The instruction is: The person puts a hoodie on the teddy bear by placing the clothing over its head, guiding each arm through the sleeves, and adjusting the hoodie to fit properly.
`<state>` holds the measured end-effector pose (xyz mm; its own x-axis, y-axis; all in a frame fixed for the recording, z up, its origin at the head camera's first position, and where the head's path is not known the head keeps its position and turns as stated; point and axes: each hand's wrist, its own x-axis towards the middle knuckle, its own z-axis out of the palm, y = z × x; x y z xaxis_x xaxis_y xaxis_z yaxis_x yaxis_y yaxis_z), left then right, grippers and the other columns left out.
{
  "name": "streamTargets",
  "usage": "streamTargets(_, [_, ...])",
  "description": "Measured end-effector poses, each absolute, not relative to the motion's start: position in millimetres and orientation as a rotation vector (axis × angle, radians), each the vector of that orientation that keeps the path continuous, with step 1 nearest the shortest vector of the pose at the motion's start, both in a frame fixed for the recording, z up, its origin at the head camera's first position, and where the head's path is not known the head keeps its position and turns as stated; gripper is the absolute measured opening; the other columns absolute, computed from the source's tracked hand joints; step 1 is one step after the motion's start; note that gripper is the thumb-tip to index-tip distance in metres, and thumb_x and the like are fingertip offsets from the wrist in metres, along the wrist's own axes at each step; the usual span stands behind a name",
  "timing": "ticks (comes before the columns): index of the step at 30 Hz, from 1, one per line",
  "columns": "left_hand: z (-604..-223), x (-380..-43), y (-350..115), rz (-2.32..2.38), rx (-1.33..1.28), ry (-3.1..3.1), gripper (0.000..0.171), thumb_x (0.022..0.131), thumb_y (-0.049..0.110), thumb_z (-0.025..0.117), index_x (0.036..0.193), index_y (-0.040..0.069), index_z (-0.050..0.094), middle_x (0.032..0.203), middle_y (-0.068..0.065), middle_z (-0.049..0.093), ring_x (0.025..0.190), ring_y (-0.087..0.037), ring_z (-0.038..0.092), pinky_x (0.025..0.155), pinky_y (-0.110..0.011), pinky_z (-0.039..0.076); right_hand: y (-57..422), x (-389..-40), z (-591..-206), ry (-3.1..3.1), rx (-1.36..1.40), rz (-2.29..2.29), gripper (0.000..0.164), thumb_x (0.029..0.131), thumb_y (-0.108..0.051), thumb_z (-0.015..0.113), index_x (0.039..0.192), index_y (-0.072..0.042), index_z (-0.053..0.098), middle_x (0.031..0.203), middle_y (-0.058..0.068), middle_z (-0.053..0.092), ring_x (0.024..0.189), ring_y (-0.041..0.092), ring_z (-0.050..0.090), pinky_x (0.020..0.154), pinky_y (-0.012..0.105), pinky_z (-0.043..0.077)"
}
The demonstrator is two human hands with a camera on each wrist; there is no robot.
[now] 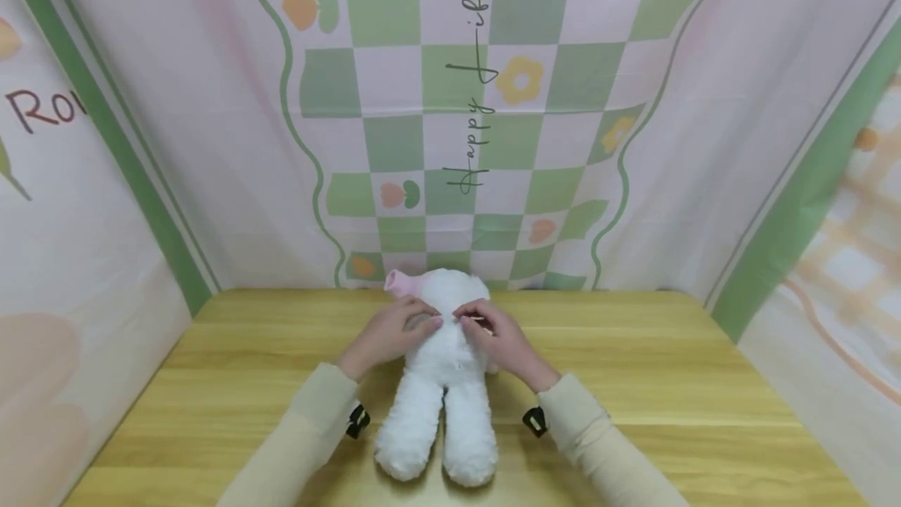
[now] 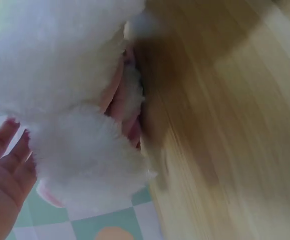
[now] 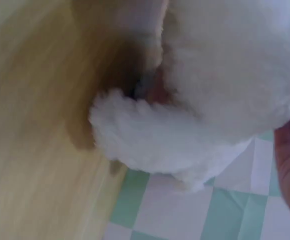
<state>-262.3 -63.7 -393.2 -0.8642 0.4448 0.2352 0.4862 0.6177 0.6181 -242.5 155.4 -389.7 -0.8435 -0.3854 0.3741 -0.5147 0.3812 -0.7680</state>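
Observation:
A white plush toy [image 1: 450, 346] lies on the wooden table with its two legs towards me and its back up. My left hand [image 1: 394, 331] reaches over its upper back from the left, thumb and fingertips pinching at the fur. From the other side my right hand [image 1: 503, 339] pinches the same area, a thin pale strand showing by its fingers. The two hands' fingertips are close together. A pink tube-like piece [image 1: 401, 283] sticks out beside the toy's head. In both wrist views the fluffy body [image 2: 60, 65] [image 3: 234, 65] hides the fingertips.
The wooden table [image 1: 633, 382] ends at the back against a green-and-white checked curtain [image 1: 457, 139]. Printed fabric panels [image 1: 105, 272] hang on both sides. A small black device [image 1: 358, 420] sits under the left wrist, with a similar one [image 1: 535, 421] under the right.

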Motion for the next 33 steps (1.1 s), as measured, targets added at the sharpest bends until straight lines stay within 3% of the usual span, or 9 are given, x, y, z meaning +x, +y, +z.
streamTargets(3, [-397,-263,-60,-1.101,-0.889,-2.754,0.03,0.093,0.038,0.06,0.109,0.015,0.068,0.116,-0.004,0.062,0.109,-0.022,0.058,0.094,-0.041,0.048,160,-249,-388,-2.516,0.728,1.374,0.018,0.094,-0.006,0.056,0.109,0.002,0.063,0.108,0.017,0.065,0.102,0.029,0.061,0.087,0.037,0.054])
streamTargets(7, [-402,-263,-52,-1.085,-0.999,-2.75,0.026,0.091,0.029,0.063,0.108,0.009,0.066,0.113,-0.008,0.059,0.107,-0.022,0.056,0.093,-0.04,0.048,168,-268,-394,-2.504,0.684,1.286,0.021,0.09,0.0,0.06,0.11,0.004,0.061,0.111,0.02,0.062,0.106,0.035,0.058,0.087,0.047,0.053])
streamTargets(14, [-419,-258,-42,-1.052,-1.097,-2.735,0.023,0.092,0.02,0.062,0.109,0.004,0.062,0.116,-0.01,0.056,0.112,-0.025,0.054,0.098,-0.041,0.047,172,-286,-394,-2.66,0.661,1.158,0.051,0.084,-0.007,0.069,0.129,0.005,0.048,0.142,0.025,0.041,0.132,0.041,0.04,0.105,0.055,0.041])
streamTargets(21, [-422,-252,-43,-0.994,-1.111,-2.682,0.018,0.092,0.013,0.062,0.105,0.002,0.067,0.113,-0.012,0.057,0.107,-0.025,0.056,0.094,-0.038,0.05,175,-296,-397,-2.843,0.662,1.088,0.072,0.087,-0.016,0.068,0.145,0.005,0.031,0.152,0.029,0.026,0.141,0.045,0.025,0.113,0.058,0.028])
streamTargets(28, [-419,-252,-40,-0.834,-1.034,-2.7,0.015,0.09,0.015,0.065,0.102,0.006,0.068,0.109,-0.009,0.061,0.103,-0.024,0.058,0.09,-0.038,0.05,173,-300,-398,-2.821,0.731,0.952,0.062,0.082,-0.017,0.073,0.133,0.007,0.048,0.134,0.027,0.046,0.123,0.042,0.047,0.104,0.054,0.041])
streamTargets(33, [-420,-255,-32,-0.711,-0.877,-2.684,0.026,0.085,0.017,0.071,0.107,0.009,0.061,0.113,-0.011,0.055,0.104,-0.026,0.055,0.087,-0.04,0.049,174,-300,-404,-2.753,0.758,0.853,0.053,0.079,-0.016,0.076,0.122,0.008,0.058,0.128,0.025,0.051,0.119,0.042,0.048,0.101,0.053,0.043])
